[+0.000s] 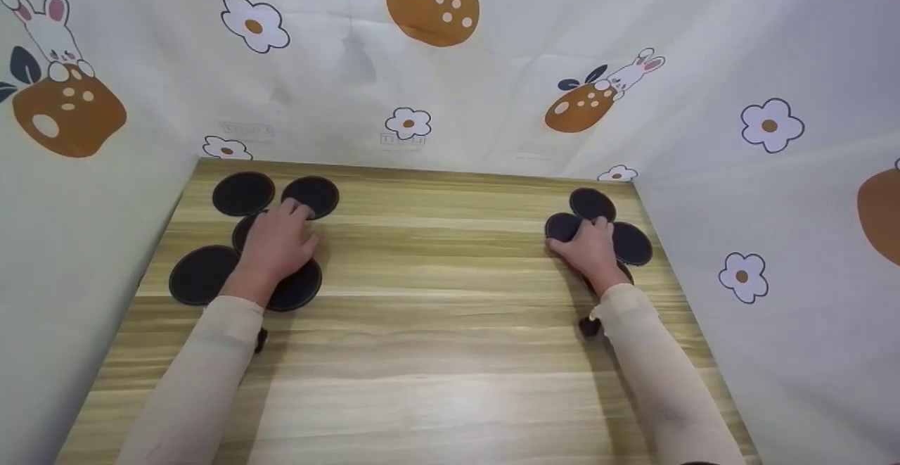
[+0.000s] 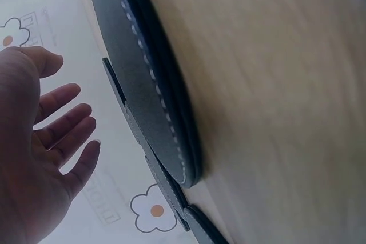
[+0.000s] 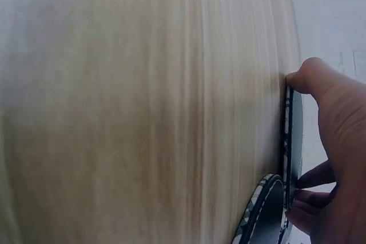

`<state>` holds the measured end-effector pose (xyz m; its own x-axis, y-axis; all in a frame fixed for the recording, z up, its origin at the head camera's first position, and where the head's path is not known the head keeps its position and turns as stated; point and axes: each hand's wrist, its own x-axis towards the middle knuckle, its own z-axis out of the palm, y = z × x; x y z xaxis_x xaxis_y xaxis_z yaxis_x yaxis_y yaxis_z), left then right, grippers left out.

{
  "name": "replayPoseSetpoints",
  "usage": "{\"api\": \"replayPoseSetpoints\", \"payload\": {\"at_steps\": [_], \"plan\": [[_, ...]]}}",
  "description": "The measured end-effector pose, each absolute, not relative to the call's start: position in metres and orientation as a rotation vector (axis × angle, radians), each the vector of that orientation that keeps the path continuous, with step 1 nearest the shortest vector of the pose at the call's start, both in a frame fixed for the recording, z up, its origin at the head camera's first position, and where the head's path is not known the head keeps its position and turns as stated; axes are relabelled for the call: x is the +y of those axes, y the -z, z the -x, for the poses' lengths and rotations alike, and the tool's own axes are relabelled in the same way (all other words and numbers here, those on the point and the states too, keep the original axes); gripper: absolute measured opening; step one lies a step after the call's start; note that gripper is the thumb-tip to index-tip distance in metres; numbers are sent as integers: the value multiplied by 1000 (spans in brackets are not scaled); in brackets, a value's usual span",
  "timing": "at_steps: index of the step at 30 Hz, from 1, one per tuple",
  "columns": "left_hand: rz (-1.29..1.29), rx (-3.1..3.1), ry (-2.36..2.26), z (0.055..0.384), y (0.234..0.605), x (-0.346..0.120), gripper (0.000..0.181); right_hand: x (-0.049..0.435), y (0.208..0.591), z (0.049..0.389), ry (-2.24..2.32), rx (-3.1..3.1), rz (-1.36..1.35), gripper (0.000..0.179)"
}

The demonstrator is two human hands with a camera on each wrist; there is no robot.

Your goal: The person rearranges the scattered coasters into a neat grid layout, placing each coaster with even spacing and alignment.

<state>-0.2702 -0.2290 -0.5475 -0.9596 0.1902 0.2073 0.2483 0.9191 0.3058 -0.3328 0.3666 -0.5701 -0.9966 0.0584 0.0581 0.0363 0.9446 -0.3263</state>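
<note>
Several round black coasters with stitched rims lie on the left of the wooden table; one (image 1: 243,193) is at the far corner, another (image 1: 202,276) nearer the front. My left hand (image 1: 278,243) hovers over this group, its fingers loosely spread and holding nothing. In the left wrist view, the nearest coaster (image 2: 134,72) looks doubled at its edge. On the right lie several smaller-looking black coasters, one (image 1: 592,205) at the back and one (image 1: 633,243) at the right. My right hand (image 1: 590,248) grips the left coaster (image 1: 561,227) of that group, thumb at one edge, fingers at the opposite edge.
The wood-grain table (image 1: 436,275) stretches between the two groups. Fabric walls (image 1: 316,92) printed with rabbits and flowers rise behind it and at both sides. A small dark object (image 1: 589,326) is by the right cuff.
</note>
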Motion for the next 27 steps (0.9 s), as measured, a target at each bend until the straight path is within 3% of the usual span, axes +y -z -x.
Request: {"api": "replayPoseSetpoints", "payload": {"at_steps": [27], "plan": [[357,-2932,491,268,549,-228,37,335,547,362,-667,-3049,-334,101]]}}
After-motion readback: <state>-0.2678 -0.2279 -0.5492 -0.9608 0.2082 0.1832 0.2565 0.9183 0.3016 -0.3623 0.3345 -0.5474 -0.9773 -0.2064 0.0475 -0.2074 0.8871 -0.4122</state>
